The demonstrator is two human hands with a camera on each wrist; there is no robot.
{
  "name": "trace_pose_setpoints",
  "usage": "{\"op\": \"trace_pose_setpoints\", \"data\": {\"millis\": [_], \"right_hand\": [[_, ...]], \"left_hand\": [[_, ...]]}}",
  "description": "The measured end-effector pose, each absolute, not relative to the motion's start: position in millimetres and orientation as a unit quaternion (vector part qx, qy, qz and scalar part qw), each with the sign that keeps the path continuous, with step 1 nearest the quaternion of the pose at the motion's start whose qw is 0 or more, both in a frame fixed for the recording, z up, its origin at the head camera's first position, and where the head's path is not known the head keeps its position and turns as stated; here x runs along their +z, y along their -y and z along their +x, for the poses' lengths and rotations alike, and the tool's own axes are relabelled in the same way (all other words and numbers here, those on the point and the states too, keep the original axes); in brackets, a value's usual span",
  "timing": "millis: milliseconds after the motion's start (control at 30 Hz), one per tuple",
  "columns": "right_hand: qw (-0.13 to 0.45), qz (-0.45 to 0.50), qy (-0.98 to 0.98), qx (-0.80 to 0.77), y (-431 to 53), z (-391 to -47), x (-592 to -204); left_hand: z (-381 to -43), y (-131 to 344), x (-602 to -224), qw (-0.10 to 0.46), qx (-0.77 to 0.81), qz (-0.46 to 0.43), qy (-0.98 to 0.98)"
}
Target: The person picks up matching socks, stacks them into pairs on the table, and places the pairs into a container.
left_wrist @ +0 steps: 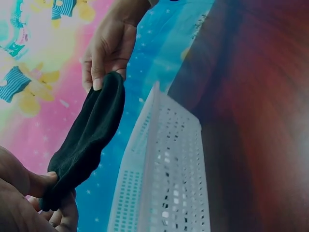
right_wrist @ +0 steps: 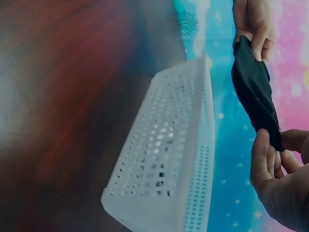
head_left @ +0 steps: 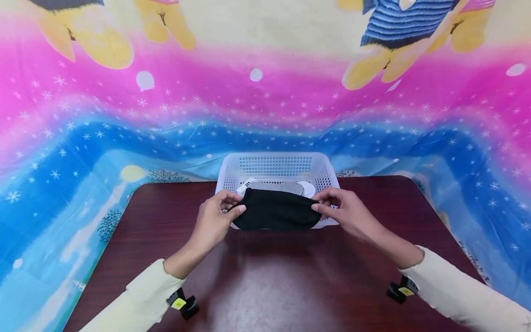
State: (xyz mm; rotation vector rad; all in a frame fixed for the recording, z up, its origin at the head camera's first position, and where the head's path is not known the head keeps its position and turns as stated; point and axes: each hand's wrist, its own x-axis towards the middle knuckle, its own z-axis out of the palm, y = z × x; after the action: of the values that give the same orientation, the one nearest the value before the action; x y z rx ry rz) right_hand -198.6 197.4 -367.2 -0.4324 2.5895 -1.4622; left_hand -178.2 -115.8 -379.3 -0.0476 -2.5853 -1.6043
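Observation:
A black sock (head_left: 278, 210) is stretched sideways between the two hands, above the near side of a white plastic basket (head_left: 275, 159). My left hand (head_left: 215, 219) pinches its left end between thumb and fingers. At the other end, my right hand (head_left: 346, 210) pinches the sock the same way. Both wrist views show the sock (left_wrist: 89, 133) held up over the basket's rim, its cloth hanging in soft folds. Behind the sock, inside the basket, lie a grey cloth item (head_left: 275, 186) and a white tag with dark print (head_left: 245, 185), partly hidden by it.
The basket stands near the back edge of a dark reddish-brown table (head_left: 265, 276). A colourful printed cloth (head_left: 265, 110) with snowflakes hangs behind and around the table. A round white piece (head_left: 308, 189) shows in the basket's right part.

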Motion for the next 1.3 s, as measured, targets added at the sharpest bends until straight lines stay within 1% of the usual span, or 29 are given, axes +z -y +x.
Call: {"op": "trace_pose_setpoints", "data": {"millis": [133, 433, 767, 967, 1100, 1300], "right_hand": [[0.064, -0.144, -0.858, -0.488, -195.3, -210.1, -364.4], [0.082, -0.115, -0.853, -0.502, -190.6, -238.1, -360.3], [0.078, -0.098, -0.862, -0.492, -186.2, -271.4, -361.2], [0.076, -0.088, -0.883, -0.455, -182.0, -292.7, -362.8], [0.097, -0.076, -0.89, -0.438, -177.1, -309.9, -362.8], [0.179, -0.055, -0.9, -0.394, -168.6, -336.0, -364.8]], "left_hand": [[-189.5, 114.7, -375.7, 0.06, -0.523, -0.019, 0.85], [-216.7, 114.6, -372.3, 0.071, -0.502, -0.015, 0.862], [-245.2, 113.7, -370.1, 0.049, -0.52, 0.016, 0.853], [-264.2, 109.0, -373.5, 0.04, -0.494, 0.037, 0.868], [-279.2, 101.5, -379.0, 0.026, -0.473, 0.061, 0.878], [-304.3, 91.7, -390.9, -0.022, -0.417, 0.063, 0.907]]}}
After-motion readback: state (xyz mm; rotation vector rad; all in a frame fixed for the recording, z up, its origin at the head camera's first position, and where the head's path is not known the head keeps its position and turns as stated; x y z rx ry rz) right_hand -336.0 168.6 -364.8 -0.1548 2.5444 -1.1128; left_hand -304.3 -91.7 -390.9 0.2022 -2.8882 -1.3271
